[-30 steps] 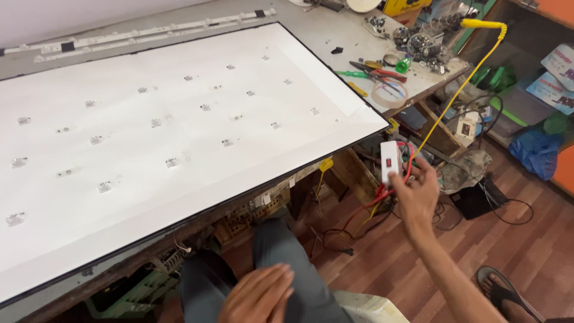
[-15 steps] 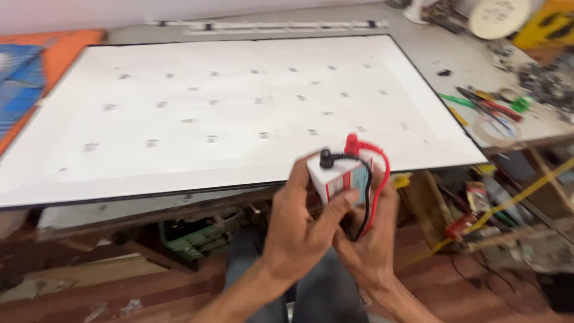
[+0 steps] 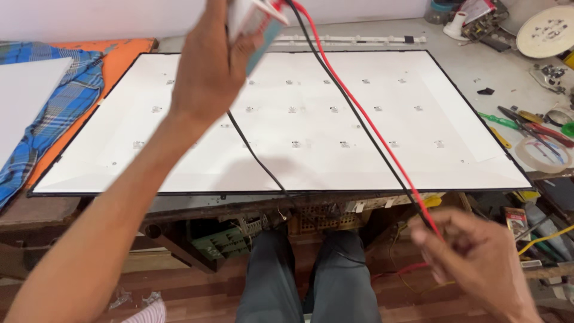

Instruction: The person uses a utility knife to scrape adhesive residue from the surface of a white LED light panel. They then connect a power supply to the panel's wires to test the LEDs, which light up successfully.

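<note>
While the left hand (image 3: 206,72) grips a small white boxy tester (image 3: 251,18) at the top centre of the frame, the right hand (image 3: 478,263) at lower right pinches its glossy red and black leads (image 3: 365,122). Both leads slant across the flat white rectangular backlight panel (image 3: 287,119), whose thin black edges span the cluttered grey desk (image 3: 496,66).

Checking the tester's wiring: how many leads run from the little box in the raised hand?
2. A red lead and a black lead run side by side from the white tester box in the left hand, across the white panel, into the right hand.
</note>
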